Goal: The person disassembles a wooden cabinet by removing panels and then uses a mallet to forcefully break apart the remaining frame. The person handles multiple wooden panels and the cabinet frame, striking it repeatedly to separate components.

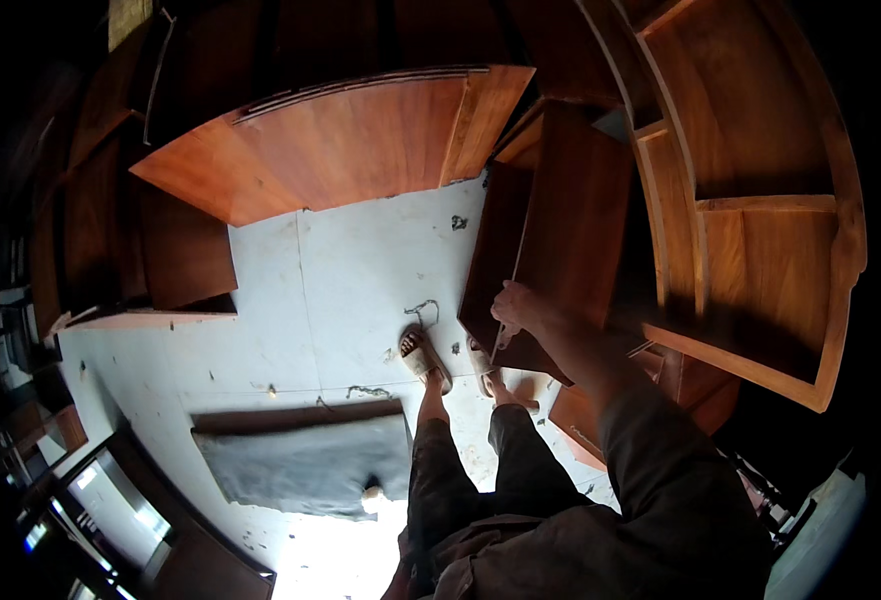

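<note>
My right hand (513, 306) is closed round the front edge of a dark reddish-brown wooden panel (577, 200), which stands upright just right of my feet. The thumb and fingers pinch its pale, narrow edge, and a light sliver shows below them. What lies behind the fingers is hidden. Next to this panel, on its left, is a darker wooden surface (495, 240), so the two look like parts of one cabinet piece. My left hand is out of the picture.
A large orange-brown board (350, 140) stands ahead across the pale floor (360, 260). At right rises a wooden frame with recessed panels (760, 240). A dark mat (300, 455) lies left of my legs. Dark wooden cabinets (175, 240) stand at left. Small debris dots the floor.
</note>
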Available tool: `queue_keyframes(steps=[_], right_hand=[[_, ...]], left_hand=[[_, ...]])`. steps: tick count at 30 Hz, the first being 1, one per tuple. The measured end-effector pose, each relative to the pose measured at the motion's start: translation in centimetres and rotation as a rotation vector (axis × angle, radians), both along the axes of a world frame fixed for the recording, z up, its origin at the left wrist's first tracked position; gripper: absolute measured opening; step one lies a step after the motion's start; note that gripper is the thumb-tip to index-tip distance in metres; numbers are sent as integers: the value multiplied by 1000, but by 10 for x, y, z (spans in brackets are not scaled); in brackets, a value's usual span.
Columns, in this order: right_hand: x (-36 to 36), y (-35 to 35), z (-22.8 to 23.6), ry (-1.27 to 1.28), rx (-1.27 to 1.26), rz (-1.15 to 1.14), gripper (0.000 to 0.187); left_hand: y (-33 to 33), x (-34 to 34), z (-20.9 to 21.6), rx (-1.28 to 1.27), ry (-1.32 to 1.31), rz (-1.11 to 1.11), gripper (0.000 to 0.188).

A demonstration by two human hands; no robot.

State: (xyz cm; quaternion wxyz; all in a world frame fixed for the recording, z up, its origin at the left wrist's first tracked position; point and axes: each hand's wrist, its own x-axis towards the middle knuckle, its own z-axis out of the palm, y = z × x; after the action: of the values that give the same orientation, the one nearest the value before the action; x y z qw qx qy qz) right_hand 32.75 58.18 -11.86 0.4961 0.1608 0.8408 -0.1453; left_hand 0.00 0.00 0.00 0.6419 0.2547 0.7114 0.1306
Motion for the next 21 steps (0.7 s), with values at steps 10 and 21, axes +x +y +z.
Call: queue_keyframes(steps=[10, 21], right_hand=[[-29, -23, 18, 72, -170, 306, 89], [-36, -12, 27, 67, -234, 193, 88]], left_hand=[[-89, 151, -32, -151, 156, 226, 34], [-93, 251, -52, -260, 210, 467, 23]])
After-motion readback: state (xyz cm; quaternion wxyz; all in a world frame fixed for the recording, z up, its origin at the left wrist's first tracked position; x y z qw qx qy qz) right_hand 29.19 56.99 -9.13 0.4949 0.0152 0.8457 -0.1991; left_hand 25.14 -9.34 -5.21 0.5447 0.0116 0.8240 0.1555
